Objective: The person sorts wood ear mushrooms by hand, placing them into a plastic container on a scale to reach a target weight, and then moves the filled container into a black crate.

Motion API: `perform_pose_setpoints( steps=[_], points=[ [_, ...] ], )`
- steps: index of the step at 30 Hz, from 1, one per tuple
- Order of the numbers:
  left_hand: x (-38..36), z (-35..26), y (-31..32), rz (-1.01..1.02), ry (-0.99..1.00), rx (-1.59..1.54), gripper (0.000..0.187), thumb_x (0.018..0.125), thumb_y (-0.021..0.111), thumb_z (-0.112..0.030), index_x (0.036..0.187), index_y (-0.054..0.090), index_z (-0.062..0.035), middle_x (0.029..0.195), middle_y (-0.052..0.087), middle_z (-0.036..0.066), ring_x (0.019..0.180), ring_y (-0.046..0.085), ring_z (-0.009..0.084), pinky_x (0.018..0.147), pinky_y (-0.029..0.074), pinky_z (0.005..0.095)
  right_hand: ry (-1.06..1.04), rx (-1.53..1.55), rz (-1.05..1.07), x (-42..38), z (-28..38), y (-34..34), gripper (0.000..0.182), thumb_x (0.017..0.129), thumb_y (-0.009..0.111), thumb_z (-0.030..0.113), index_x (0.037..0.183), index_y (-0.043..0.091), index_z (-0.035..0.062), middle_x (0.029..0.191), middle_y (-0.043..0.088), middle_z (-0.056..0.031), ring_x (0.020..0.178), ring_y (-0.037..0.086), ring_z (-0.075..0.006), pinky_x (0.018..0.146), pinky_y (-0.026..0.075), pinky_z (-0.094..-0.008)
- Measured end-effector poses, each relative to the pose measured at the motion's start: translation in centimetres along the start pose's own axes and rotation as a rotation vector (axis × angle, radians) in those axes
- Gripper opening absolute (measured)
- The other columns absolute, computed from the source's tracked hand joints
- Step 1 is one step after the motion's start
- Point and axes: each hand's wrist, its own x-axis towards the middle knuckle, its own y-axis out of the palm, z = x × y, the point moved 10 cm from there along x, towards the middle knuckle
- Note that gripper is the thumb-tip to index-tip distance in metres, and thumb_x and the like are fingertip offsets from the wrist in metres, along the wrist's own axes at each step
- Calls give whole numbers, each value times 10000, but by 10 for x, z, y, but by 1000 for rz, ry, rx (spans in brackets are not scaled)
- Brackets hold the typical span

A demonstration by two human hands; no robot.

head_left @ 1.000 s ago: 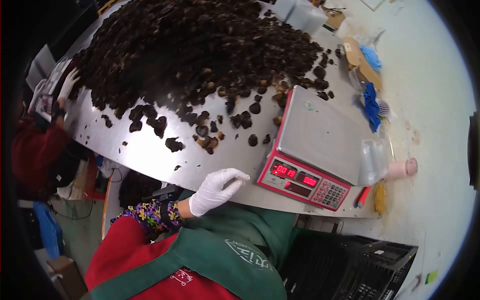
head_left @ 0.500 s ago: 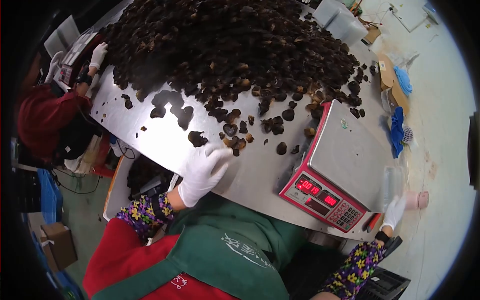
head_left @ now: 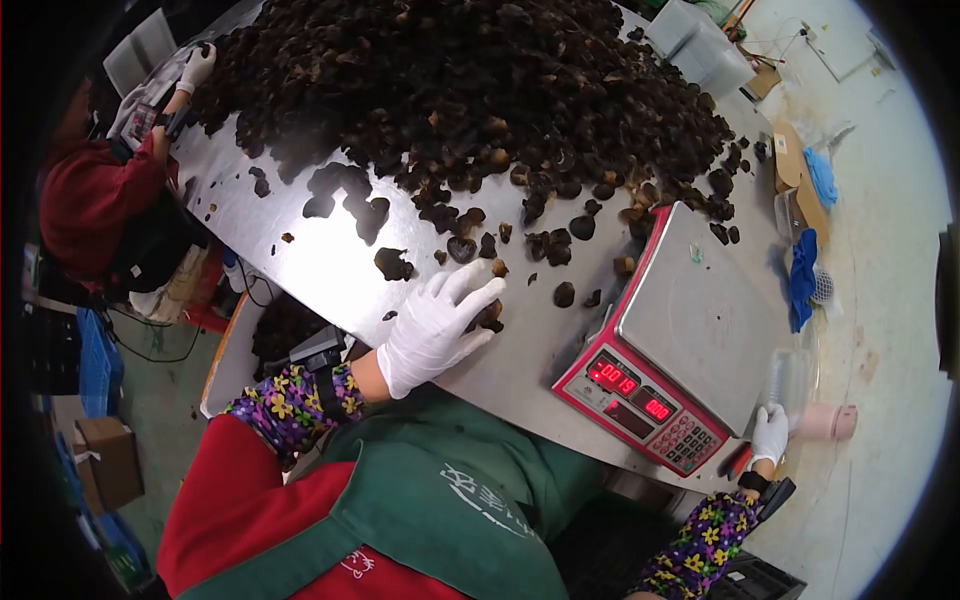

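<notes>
My left hand [head_left: 440,325], in a white glove, reaches over the near edge of the metal table [head_left: 340,285]. Its fingers are apart, with a brown, wood-ear-like fungus piece [head_left: 489,316] between thumb and forefinger. A darker loose piece [head_left: 393,264] lies just beyond that hand. On the right, my gloved right hand [head_left: 769,436] is curled at the near end of a clear plastic box [head_left: 787,375], its fingertips partly hidden. Left of it stands a red scale [head_left: 640,410] with a bare steel pan [head_left: 700,320] and lit red digits.
A large heap of dark fungus [head_left: 450,90] covers the far table. Clear plastic boxes [head_left: 695,45] stand at the far right. A pink cup [head_left: 828,422] and blue cloth [head_left: 803,280] lie at right. A co-worker in a red sleeve [head_left: 100,205] works at left.
My left hand has moved right and away from me, spreading around the brown piece. My right hand has shifted slightly left. The co-worker's hand is farther up at the heap. The view has shifted slightly.
</notes>
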Motion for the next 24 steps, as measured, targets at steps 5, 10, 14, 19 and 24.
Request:
perform_pose_setpoints(
  steps=[5, 10, 14, 19, 24],
  points=[
    [-14, 0, 44, 232, 118, 57, 373, 817, 746, -174, 1174, 643, -138, 1108, 631, 54, 959, 629, 298, 812, 531, 399, 78, 64, -36, -4, -4, -3, 199, 896, 670, 180, 988, 639, 7, 909, 697, -194, 856, 666, -346, 794, 508, -435],
    [-20, 5, 40, 238, 72, -73, 253, 846, 712, -141, 1095, 668, -124, 1033, 632, 62, 915, 639, 282, 750, 543, 382, 71, 26, -116, -11, 0, -9, 204, 869, 706, 190, 968, 666, 16, 895, 714, -187, 846, 685, -340, 786, 521, -431],
    [-17, 5, 19, 203, -1, -189, 244, 839, 719, -85, 1078, 674, -98, 1015, 628, 97, 915, 642, 297, 768, 542, 377, 103, 9, -104, -10, -2, -11, 202, 867, 706, 191, 968, 671, 19, 891, 718, -186, 848, 687, -351, 788, 522, -436],
    [-16, -1, 12, 202, 9, -243, 242, 845, 719, -61, 1081, 677, -94, 1011, 625, 110, 919, 642, 313, 799, 539, 383, 98, -19, -87, -2, -10, -3, 236, 839, 737, 242, 954, 675, 45, 889, 719, -185, 851, 682, -385, 786, 519, -476],
    [-12, -13, 1, 108, 45, -343, 242, 826, 724, -21, 1053, 662, -76, 982, 625, 123, 875, 631, 320, 774, 528, 397, 61, -112, -269, -20, 22, -40, 286, 768, 805, 270, 863, 659, 44, 807, 688, -163, 793, 664, -371, 747, 516, -464]
  ],
)
